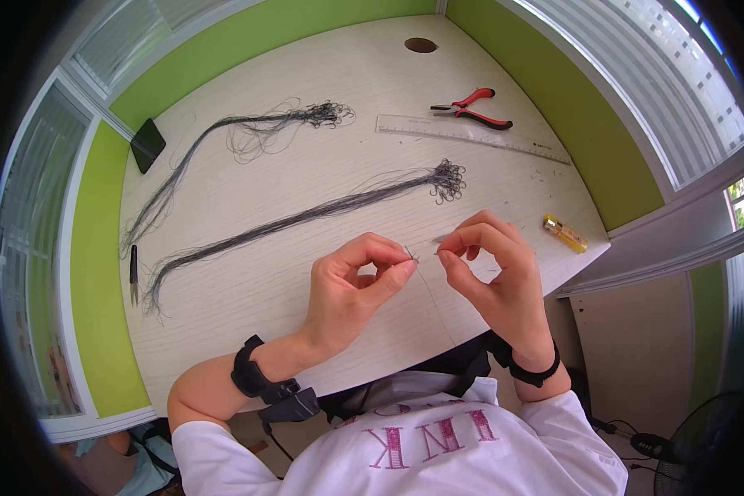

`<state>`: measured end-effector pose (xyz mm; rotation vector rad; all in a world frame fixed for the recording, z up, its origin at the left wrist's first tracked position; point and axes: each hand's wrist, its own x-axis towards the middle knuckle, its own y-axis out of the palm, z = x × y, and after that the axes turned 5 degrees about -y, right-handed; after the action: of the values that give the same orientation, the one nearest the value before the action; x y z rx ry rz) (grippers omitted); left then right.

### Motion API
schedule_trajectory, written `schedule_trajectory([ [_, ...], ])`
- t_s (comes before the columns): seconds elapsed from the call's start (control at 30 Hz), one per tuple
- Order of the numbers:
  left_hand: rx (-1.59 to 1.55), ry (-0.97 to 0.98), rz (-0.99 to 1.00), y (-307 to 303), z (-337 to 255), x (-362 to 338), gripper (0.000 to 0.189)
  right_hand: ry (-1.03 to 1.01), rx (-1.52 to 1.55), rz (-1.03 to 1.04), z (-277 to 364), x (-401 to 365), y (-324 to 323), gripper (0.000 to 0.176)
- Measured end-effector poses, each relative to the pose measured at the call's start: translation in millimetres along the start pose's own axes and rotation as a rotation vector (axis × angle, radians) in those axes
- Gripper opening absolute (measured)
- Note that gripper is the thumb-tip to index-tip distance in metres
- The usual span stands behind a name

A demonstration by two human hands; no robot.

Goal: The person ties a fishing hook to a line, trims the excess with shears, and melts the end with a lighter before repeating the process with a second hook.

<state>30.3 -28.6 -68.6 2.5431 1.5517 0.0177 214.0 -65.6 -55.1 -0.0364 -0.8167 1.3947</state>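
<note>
In the head view, my left hand [351,285] pinches a small dark fish hook [409,253] between thumb and forefinger. From the hook a thin line [432,298] runs down toward the table's front edge. My right hand [500,269] is just to the right, thumb and forefinger pressed together; what lies between those fingertips is too small to tell. A gap separates the two hands. Beyond them a long bundle of dark lines [298,217] lies across the table, ending in a cluster of hooks [448,182].
Farther back lie a second bundle of hooked lines [326,114], a clear ruler [471,138] and red-handled pliers [475,109]. At right is a yellow lighter [565,233]; at left, a dark pointed tool [134,273] and a black flat object [147,146]. Green partitions [554,107] border the table.
</note>
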Motion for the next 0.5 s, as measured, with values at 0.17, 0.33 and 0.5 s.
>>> schedule_trajectory([
  [0.17, -0.014, 0.002, 0.003, 0.1, 1.7, 0.1, 0.005, 0.020, 0.094, 0.008, 6.0, 2.4, 6.6, 0.012],
  [0.33, -0.028, -0.010, -0.004, 0.8, -0.1, 0.0, 0.004, 0.015, 0.035, 0.013, 3.2, 1.2, 6.7, 0.012],
  [0.5, 0.004, 0.020, -0.008, 0.2, 3.2, 0.7, 0.003, 0.011, -0.079, -0.014, 0.7, -0.2, -0.9, 0.012],
])
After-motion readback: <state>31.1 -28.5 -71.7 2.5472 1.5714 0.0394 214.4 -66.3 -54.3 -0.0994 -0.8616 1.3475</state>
